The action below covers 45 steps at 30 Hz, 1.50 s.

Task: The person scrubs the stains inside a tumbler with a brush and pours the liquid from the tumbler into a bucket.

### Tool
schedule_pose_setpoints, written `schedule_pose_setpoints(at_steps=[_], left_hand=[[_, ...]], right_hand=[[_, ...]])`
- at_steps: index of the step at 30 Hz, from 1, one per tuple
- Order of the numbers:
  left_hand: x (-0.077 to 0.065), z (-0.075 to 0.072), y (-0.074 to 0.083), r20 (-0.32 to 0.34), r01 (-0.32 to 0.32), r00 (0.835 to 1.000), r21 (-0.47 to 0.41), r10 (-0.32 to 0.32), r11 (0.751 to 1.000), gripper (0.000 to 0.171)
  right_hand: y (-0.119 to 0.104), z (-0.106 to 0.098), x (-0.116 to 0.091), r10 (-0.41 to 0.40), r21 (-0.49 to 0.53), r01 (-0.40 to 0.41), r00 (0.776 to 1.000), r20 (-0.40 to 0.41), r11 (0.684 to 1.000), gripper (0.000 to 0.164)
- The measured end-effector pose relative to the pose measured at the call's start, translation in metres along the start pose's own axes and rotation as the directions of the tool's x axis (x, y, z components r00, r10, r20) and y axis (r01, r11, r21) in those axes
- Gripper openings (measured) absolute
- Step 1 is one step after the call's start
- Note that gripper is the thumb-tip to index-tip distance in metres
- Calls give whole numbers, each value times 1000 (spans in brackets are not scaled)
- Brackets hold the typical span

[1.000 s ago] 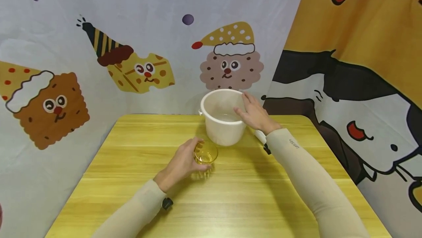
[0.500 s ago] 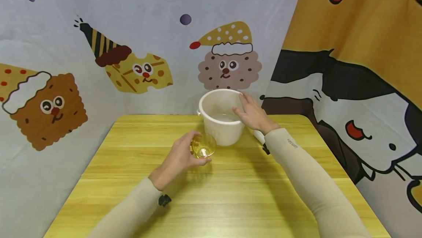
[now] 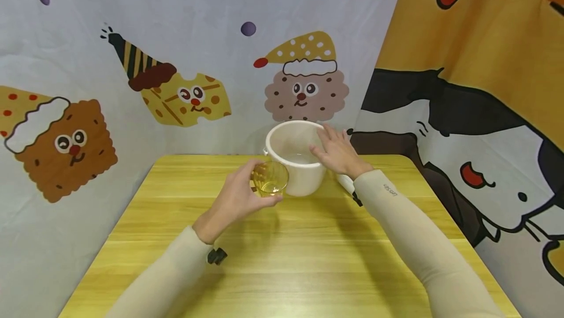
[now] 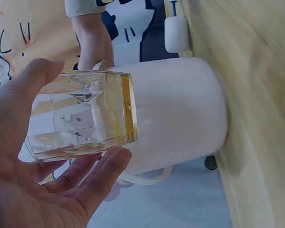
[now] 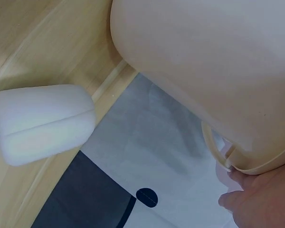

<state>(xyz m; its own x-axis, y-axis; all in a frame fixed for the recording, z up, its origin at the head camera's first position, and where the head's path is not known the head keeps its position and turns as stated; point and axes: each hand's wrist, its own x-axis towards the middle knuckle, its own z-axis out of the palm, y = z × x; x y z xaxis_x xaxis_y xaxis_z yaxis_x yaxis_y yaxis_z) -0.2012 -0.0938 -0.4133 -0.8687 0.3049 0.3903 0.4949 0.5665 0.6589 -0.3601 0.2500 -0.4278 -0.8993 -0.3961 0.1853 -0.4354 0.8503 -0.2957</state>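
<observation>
My left hand (image 3: 235, 193) grips an amber-tinted clear glass cup (image 3: 270, 178), thumb on one side and fingers on the other. The cup is raised above the table, tilted with its mouth toward the head camera; the left wrist view shows the faceted glass (image 4: 88, 118) in front of the bucket. A white bucket (image 3: 301, 183) stands upright at the back of the table. My right hand (image 3: 339, 154) rests on the bucket's right rim, fingers extended over it. In the right wrist view, its fingertips lie beside the handle (image 5: 213, 145).
To the right of the bucket lies a white rounded cylinder (image 5: 45, 123) with a blue stem, partly hidden by my right arm in the head view. The wooden table (image 3: 286, 269) ends at a printed cloth backdrop (image 3: 202, 24).
My left hand has lifted the glass cup up off the table, moving it slightly left and tilting it. My right hand has stayed on the bucket rim.
</observation>
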Motion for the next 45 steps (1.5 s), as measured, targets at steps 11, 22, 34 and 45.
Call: schedule_pose_setpoints(at_steps=[11,22,34,45], left_hand=[[18,-16,12,-18,-2,1000,1,2,1000,90],[41,-30,11,-52,-27,998,41,29,999,87],[57,-38,11,-58,-25,998,83,30,996,81],[68,-41,13,-77,25,997,111,-17,994,82]], right_hand=[[-34,-21,-14,63,-26,-63,998,29,998,93],[-29,-18,-17,84,34,-85,996,30,996,94],[-33,-16,-17,80,62,-81,997,17,995,93],[-35,-16,-20,83,51,-84,996,17,995,93]])
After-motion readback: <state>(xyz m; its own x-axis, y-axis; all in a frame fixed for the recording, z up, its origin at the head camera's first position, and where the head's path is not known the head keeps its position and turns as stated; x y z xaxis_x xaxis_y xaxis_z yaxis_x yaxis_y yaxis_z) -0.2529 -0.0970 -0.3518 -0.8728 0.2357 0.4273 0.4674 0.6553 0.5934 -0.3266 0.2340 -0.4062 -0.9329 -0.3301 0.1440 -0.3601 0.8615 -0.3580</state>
